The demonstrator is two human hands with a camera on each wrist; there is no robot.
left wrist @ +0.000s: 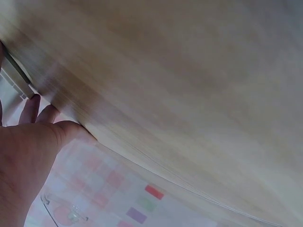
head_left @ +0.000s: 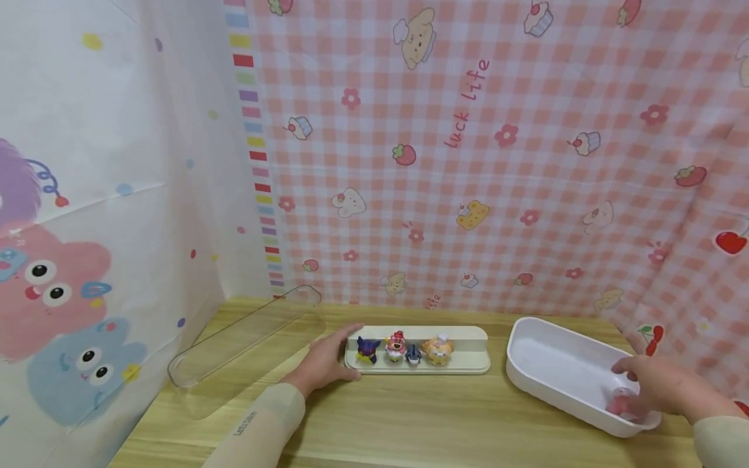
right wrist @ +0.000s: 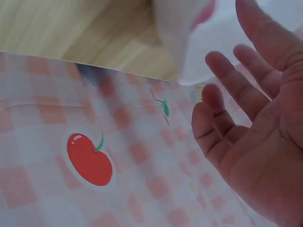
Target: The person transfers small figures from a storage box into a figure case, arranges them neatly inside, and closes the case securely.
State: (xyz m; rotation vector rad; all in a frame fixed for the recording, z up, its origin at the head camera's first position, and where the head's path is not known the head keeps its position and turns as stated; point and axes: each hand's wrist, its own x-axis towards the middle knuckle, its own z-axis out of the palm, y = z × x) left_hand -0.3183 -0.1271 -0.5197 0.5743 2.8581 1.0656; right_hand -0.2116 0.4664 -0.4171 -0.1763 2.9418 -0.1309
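Observation:
A cream stepped display stand (head_left: 409,369) sits mid-table, bearing a dark purple figurine (head_left: 367,350), a red-topped bear figurine (head_left: 396,348), a small dark blue figurine (head_left: 413,355) and an orange figurine (head_left: 438,351) with a white hat. My left hand (head_left: 324,363) holds the stand's left end, thumb at the front edge and fingers behind. Inside a white plastic bin (head_left: 550,392) lies a pink figurine (head_left: 621,403). Over the bin's right end is my right hand (head_left: 661,383), beside that figurine. In the right wrist view its fingers (right wrist: 236,85) are spread and loosely bent, holding nothing.
A clear plastic cover (head_left: 257,343) lies at the table's left side. Behind the wooden table (head_left: 409,416) hangs a pink checked cloth (head_left: 445,175), and a white printed cloth (head_left: 117,214) hangs on the left.

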